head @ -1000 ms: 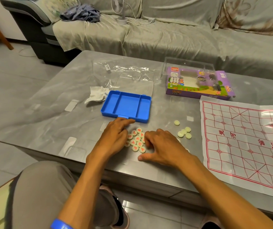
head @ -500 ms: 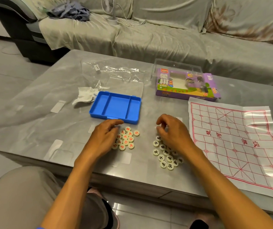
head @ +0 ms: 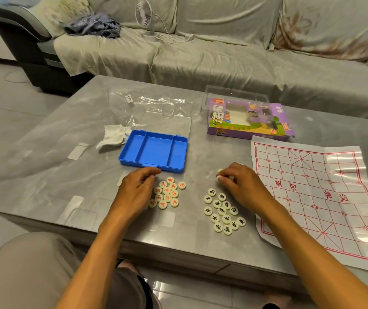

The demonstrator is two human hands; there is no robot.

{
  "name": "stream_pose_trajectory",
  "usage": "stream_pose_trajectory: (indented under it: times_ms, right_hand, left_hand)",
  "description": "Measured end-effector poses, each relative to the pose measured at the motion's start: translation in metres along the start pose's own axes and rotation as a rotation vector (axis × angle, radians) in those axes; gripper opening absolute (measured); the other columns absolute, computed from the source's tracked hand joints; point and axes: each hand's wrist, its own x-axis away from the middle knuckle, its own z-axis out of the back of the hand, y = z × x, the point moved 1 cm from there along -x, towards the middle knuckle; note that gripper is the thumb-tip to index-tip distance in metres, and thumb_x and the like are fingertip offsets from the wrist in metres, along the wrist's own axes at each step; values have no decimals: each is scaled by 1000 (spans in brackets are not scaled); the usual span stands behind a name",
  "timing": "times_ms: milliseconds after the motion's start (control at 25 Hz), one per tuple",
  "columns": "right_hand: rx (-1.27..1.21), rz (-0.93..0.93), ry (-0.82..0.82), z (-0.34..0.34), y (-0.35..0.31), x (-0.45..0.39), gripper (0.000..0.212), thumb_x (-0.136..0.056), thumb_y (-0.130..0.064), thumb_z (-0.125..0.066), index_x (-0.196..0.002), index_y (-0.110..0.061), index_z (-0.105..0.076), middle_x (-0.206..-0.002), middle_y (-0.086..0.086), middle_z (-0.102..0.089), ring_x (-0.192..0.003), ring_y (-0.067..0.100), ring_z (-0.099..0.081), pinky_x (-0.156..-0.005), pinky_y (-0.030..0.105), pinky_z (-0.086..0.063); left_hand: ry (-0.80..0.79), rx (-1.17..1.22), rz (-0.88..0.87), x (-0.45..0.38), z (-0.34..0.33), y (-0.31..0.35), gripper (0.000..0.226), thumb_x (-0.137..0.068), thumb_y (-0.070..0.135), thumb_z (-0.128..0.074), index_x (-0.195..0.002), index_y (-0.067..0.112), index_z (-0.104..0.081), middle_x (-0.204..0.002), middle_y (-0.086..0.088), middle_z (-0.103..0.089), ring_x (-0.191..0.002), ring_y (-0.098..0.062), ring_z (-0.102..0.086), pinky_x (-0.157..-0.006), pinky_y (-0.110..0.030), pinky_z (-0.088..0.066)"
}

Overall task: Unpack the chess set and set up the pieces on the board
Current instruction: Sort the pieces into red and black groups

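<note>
Several cream discs with red characters (head: 169,194) lie bunched on the grey table, just below an open blue tray (head: 154,150) whose compartments hold nothing. My left hand (head: 135,194) rests against the left side of that bunch, fingers loosely bent. A second bunch, cream discs with black characters (head: 222,212), lies to the right. Above it my right hand (head: 242,186) curls its fingertips round a few cream discs (head: 220,171). The paper board (head: 319,197) with red grid lines is spread flat at the right, with no discs on it.
The purple game box (head: 250,119) stands behind the board, a clear lid (head: 167,122) and crumpled plastic wrap (head: 147,103) behind the tray, a tissue (head: 114,136) to its left. A covered sofa with a small fan (head: 147,18) runs along the far side.
My right hand left the red-lettered bunch and moved right, to the discs beside the board. The black-lettered bunch came into sight below it. My left hand stayed by the red ones.
</note>
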Motion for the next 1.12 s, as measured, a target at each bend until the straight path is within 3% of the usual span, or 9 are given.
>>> stream_pose_trajectory:
  times_ms: [80, 160, 320, 440, 600, 840, 960, 1120]
  right_hand:
    - [-347, -141, -2, -5, -16, -1, 18, -95, -28, -56, -105, -25, -71, -96, -13, -64, -89, 3, -58, -71, 14, -42]
    - [-563, -254, -39, -9, -27, -1, 16, -93, -26, -60, -104, -25, -72, -98, -13, -68, -92, 3, -62, -74, 16, -46]
    - [-651, -323, -12, -11, -29, -5, 10, -87, -23, -69, -95, -25, -74, -91, -9, -72, -88, 6, -67, -74, 20, -51]
    - [-544, -299, 1, -10, -32, -4, 9, -85, -24, -70, -93, -24, -74, -88, -7, -71, -83, 9, -66, -68, 20, -53]
    - [-252, -174, -75, 0, -34, -3, 10, -87, -25, -68, -96, -26, -73, -88, -10, -68, -76, 5, -61, -60, 14, -42]
    - [-61, -40, -280, -20, -61, 1, 11, -87, -22, -66, -98, -24, -71, -90, -11, -66, -79, 4, -61, -69, 19, -51]
    - [89, -40, -307, -26, -53, 3, 10, -83, -20, -65, -89, -25, -72, -84, -9, -69, -72, 6, -63, -70, 26, -57]
    - [108, -31, -237, -16, -45, 8, 14, -85, -18, -59, -89, -24, -71, -87, -9, -68, -74, 7, -61, -70, 23, -55]
  left_hand:
    - [12, -3, 7, -2, 0, -1, 28, -101, 25, -41, -119, 34, -60, -125, 12, -56, -110, -2, -48, -87, -22, -43]
    - [14, -5, 9, -3, -1, 0, 29, -101, 25, -41, -120, 33, -61, -125, 12, -57, -111, -3, -49, -88, -22, -43]
    - [46, -6, 12, -5, 0, -2, 29, -100, 26, -41, -119, 32, -62, -124, 12, -58, -113, -5, -51, -94, -28, -46]
    - [62, -24, 13, -6, 0, -1, 28, -100, 26, -42, -118, 31, -63, -123, 11, -59, -113, -6, -52, -94, -29, -46]
    - [61, -53, 4, -4, -1, -1, 27, -99, 25, -44, -119, 30, -61, -119, 12, -58, -107, -5, -52, -91, -29, -49]
    - [51, -83, -29, 0, -2, 4, 25, -98, 23, -46, -117, 29, -62, -111, 14, -58, -100, -3, -54, -83, -22, -46]
    - [45, -59, -37, 1, -3, -1, 24, -98, 26, -48, -116, 31, -62, -110, 15, -59, -101, -3, -57, -87, -28, -52]
    - [41, -80, -58, 1, -2, -3, 25, -98, 26, -47, -119, 30, -61, -116, 12, -60, -104, -5, -57, -90, -30, -51]
